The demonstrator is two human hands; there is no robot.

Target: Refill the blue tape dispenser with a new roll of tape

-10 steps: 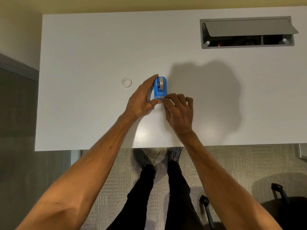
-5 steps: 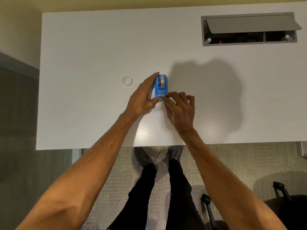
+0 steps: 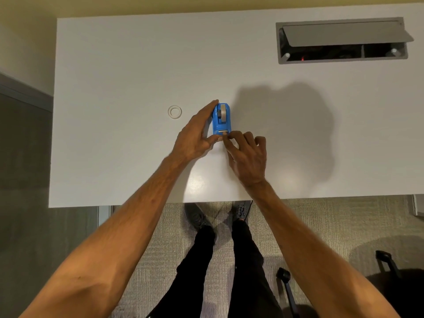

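Tape dispenser (image 3: 221, 121) sits mid-table (image 3: 114, 65), roll (image 3: 222, 112) seated in it. Ring (image 3: 174, 111) lies left of dispenser, apart. Left hand (image 3: 195, 138) against its left side, right hand (image 3: 246, 154) at its near end. Cable hatch (image 3: 341, 40) far behind, rightward.

A white table (image 3: 114, 65) has an open grey cable hatch (image 3: 341, 33).

A white table (image 3: 114, 65) stands against a pale yellow wall (image 3: 137, 5), its grey hatch (image 3: 341, 34) open at far right. Grey carpet (image 3: 321, 226) lies below, a dark panel (image 3: 23, 145) at left.
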